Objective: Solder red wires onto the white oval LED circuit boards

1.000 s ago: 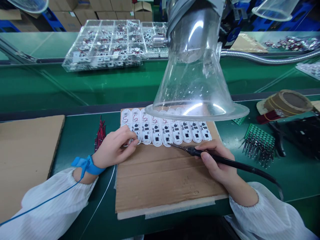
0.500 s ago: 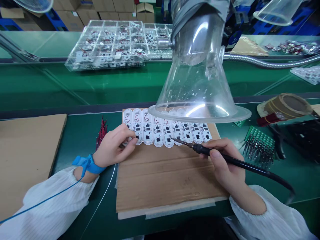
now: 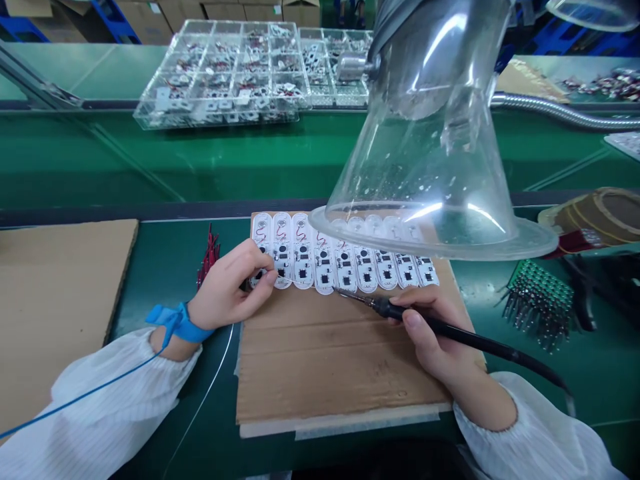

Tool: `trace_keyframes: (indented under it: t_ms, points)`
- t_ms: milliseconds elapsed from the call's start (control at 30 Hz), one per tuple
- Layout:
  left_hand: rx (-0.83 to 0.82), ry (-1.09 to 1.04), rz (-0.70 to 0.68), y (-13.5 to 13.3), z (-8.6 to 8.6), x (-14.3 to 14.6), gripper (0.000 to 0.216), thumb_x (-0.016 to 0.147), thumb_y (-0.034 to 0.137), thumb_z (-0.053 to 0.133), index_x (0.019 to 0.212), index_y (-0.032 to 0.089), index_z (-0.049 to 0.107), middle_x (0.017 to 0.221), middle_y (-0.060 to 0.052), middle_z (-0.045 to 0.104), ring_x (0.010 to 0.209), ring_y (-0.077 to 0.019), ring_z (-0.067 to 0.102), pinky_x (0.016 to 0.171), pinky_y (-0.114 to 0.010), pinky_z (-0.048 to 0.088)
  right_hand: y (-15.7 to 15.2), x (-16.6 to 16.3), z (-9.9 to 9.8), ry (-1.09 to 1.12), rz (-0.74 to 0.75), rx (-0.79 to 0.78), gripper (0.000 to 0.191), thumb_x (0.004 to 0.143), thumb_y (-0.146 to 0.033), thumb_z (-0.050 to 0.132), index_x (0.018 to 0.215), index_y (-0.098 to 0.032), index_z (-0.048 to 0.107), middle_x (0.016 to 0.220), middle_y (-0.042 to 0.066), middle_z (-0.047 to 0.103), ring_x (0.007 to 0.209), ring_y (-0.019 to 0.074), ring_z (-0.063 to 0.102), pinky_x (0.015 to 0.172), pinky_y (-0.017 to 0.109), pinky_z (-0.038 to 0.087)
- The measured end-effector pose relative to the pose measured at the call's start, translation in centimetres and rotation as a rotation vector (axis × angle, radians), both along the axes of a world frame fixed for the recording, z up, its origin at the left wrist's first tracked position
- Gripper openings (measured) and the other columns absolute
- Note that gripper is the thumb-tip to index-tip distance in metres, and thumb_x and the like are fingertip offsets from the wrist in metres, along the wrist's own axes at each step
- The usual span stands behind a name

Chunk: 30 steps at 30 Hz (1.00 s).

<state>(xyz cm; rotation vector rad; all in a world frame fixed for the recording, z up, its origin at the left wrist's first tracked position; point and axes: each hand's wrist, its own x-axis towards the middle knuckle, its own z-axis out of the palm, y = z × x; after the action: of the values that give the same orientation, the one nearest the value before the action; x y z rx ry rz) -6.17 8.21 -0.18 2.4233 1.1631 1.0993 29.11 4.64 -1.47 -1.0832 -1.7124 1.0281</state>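
A row of several white circuit boards (image 3: 303,260) with rounded ends lies on a piece of cardboard (image 3: 345,360). My right hand (image 3: 435,333) grips a soldering iron (image 3: 400,312), its tip at the lower edge of the boards, left of the row's middle. Between the thumb and finger of my left hand (image 3: 237,280) is pinched a thin solder wire (image 3: 220,363), whose end runs right toward the iron's tip. A blue strap with a cord circles my left wrist. Some boards at the left end are partly covered by my left hand.
A clear fume hood (image 3: 425,180) hangs low over the boards' right part. Red wires (image 3: 209,257) lie left of them. A green board with pins (image 3: 540,300) sits at right. Behind, a compartment tray (image 3: 225,80) holds small parts; another cardboard sheet (image 3: 55,313) lies left.
The soldering iron's tip has moved left and slightly down along the boards' lower edge. My left hand keeps its pinch on the solder wire. The whole view has shifted a little.
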Motion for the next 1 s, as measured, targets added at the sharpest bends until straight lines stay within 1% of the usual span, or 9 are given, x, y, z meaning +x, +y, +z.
trace_keyframes:
  t_ms: [167,433,600,700,833,1000]
  points:
    - [-0.003,0.001,-0.005,0.02,-0.08,0.16,0.011,0.097,0.010,0.060,0.093,0.019,0.057,0.079,0.001,0.054,0.068,-0.0128,0.049,0.060,-0.027,0.043,0.18,-0.07,-0.07,-0.018,0.014,-0.008,0.008,0.105,-0.030,0.068,0.113,-0.027,0.069,0.095,0.001,0.073,0.077,0.0155,0.073,0.069,0.026,0.061]
    - [0.008,-0.001,-0.019,0.03,-0.07,0.22,0.011,0.098,0.010,0.059,0.096,0.020,0.057,0.080,0.001,0.054,0.069,-0.0133,0.050,0.060,-0.028,0.043,0.22,-0.51,0.42,0.026,-0.036,0.008,0.009,0.106,-0.033,0.066,0.112,-0.027,0.070,0.095,0.002,0.075,0.075,0.0157,0.074,0.068,0.025,0.063]
    - [0.005,0.003,-0.022,0.00,-0.08,0.21,0.012,0.098,0.009,0.059,0.096,0.020,0.056,0.080,0.001,0.054,0.069,-0.0128,0.048,0.061,-0.027,0.043,0.17,-0.18,0.16,-0.040,0.030,-0.022,0.010,0.106,-0.032,0.068,0.115,-0.028,0.068,0.095,0.002,0.075,0.079,0.0161,0.075,0.071,0.025,0.062]
    - [0.015,0.006,-0.030,0.02,-0.11,0.26,0.011,0.098,0.009,0.060,0.096,0.020,0.056,0.081,0.001,0.054,0.069,-0.0130,0.049,0.060,-0.027,0.042,0.13,-0.16,0.07,-0.028,0.022,-0.012,0.010,0.106,-0.032,0.067,0.115,-0.028,0.068,0.096,0.002,0.074,0.080,0.0158,0.075,0.072,0.025,0.062]
    - [0.024,0.008,-0.032,0.12,-0.14,0.28,0.011,0.098,0.009,0.059,0.097,0.020,0.056,0.081,0.000,0.054,0.071,-0.0136,0.050,0.061,-0.028,0.042,0.16,-0.33,0.30,-0.004,-0.006,-0.007,0.011,0.106,-0.033,0.067,0.115,-0.027,0.068,0.098,0.002,0.074,0.078,0.0156,0.075,0.071,0.025,0.063]
    - [0.029,0.010,-0.036,0.15,-0.18,0.31,0.012,0.098,0.009,0.059,0.097,0.020,0.055,0.080,0.001,0.053,0.070,-0.0137,0.050,0.060,-0.027,0.041,0.28,-0.12,0.18,-0.070,0.047,-0.017,0.010,0.105,-0.033,0.068,0.114,-0.028,0.068,0.097,0.002,0.075,0.078,0.0155,0.076,0.070,0.023,0.062]
